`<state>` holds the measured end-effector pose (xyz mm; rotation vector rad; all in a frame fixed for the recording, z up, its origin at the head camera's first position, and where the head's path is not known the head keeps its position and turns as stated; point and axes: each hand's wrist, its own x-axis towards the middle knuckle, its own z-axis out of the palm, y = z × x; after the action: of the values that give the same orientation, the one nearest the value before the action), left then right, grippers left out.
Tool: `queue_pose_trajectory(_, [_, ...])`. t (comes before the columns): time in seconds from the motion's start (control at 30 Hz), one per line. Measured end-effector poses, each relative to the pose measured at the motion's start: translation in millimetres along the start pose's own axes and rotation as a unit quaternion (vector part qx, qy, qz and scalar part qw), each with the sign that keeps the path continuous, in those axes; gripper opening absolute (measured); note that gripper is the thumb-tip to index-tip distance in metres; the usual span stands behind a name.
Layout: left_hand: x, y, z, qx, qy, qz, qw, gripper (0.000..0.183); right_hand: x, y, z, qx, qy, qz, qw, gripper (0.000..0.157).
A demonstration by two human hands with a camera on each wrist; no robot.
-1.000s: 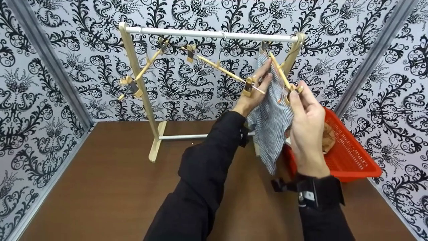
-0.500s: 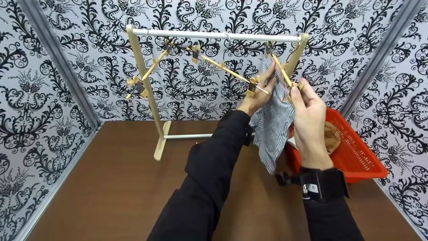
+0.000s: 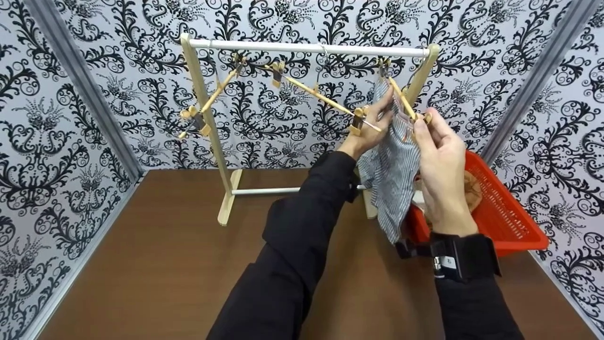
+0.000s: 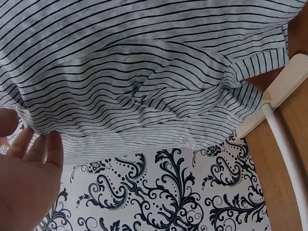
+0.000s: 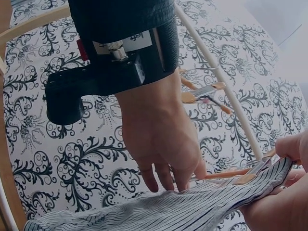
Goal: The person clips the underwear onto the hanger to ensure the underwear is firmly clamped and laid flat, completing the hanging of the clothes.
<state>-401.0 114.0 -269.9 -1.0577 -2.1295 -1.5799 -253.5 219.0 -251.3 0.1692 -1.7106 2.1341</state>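
Note:
A blue-and-white striped garment (image 3: 395, 174) hangs from the bar of a wooden clip hanger (image 3: 402, 98) at the rack's right end. My right hand (image 3: 446, 165) pinches the clip (image 5: 248, 179) at the hanger's near end, with the cloth's top edge between thumb and fingers. On the garment's left side, my left hand (image 3: 373, 126) touches the cloth just below the bar, its fingers fairly straight. The left wrist view shows those fingertips (image 4: 54, 144) right at the fabric's edge. A second clip (image 3: 384, 67) sits at the hanger's far end, over the garment's other top corner.
The white rail (image 3: 292, 46) of a wooden rack also carries a middle hanger (image 3: 321, 97) and a left hanger (image 3: 219, 92), both with clips. The middle hanger's near end overlaps my left wrist. A red basket (image 3: 512, 208) holding a brown item stands at the right.
The view has shifted slightly. My right hand has moved a little up and right with the hanger's near end, and the garment has swung slightly right. My left hand stays against the cloth.

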Motion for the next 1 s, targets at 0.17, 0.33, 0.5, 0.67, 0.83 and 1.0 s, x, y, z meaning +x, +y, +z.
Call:
queue_pose_trajectory(0.17, [1.3, 1.7, 1.7, -0.043, 0.007, 0.003, 0.9991, 0.057, 0.6, -0.5, 1.2, 0.008, -0.001, -0.002, 1.0, 0.066])
queue_pose_trajectory(0.33, [0.1, -1.8, 6.4, -0.047, 0.0, 0.024, 0.9986, 0.058, -1.0, 2.4, -2.8, -0.006, -0.008, 0.009, 1.0, 0.067])
queue_pose_trajectory(0.5, [0.2, -3.1, 12.2, -0.078, -0.004, 0.016, 0.9968, 0.06, -1.0, 2.5, -8.8, -0.007, -0.016, 0.012, 1.0, 0.067])
queue_pose_trajectory(0.67, [-2.3, -5.1, 16.4, -0.118, 0.008, 0.021, 0.9928, 0.058, -2.3, 2.0, -14.9, -0.008, -0.036, 0.005, 0.999, 0.072])
queue_pose_trajectory(0.83, [-7.3, -9.2, 18.2, -0.152, 0.025, 0.015, 0.988, 0.054, -4.1, -0.2, -22.2, -0.013, -0.051, -0.015, 0.999, 0.073])
queue_pose_trajectory(1.0, [-15.8, -10.8, 20.3, -0.165, 0.062, -0.038, 0.9836, 0.054, -3.3, -3.6, -28.2, -0.023, -0.061, -0.045, 0.997, 0.072])
